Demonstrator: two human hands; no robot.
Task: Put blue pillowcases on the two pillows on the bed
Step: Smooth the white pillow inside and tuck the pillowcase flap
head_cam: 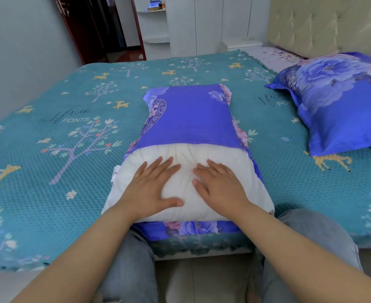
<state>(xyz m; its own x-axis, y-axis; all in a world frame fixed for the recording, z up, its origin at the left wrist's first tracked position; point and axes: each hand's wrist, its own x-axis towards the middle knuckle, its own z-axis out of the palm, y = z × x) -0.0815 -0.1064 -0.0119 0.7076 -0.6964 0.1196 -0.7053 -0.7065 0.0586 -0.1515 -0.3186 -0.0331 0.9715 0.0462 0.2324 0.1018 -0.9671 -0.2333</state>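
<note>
Left hand (151,189) and right hand (219,186) press flat-fingered, gripping nothing, on the white pillow (180,171) half-sheathed in the blue pillowcase (189,119) at bed (49,149) centre, cased pillow (342,101) at 2 o'clock; risk: filling bunches, near flap (191,228) stays untucked.

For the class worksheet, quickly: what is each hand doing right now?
Left hand: open, fingers flat, pressing on the white pillow.
Right hand: open, fingers flat, pressing on the same pillow; no grip on anything.
</note>
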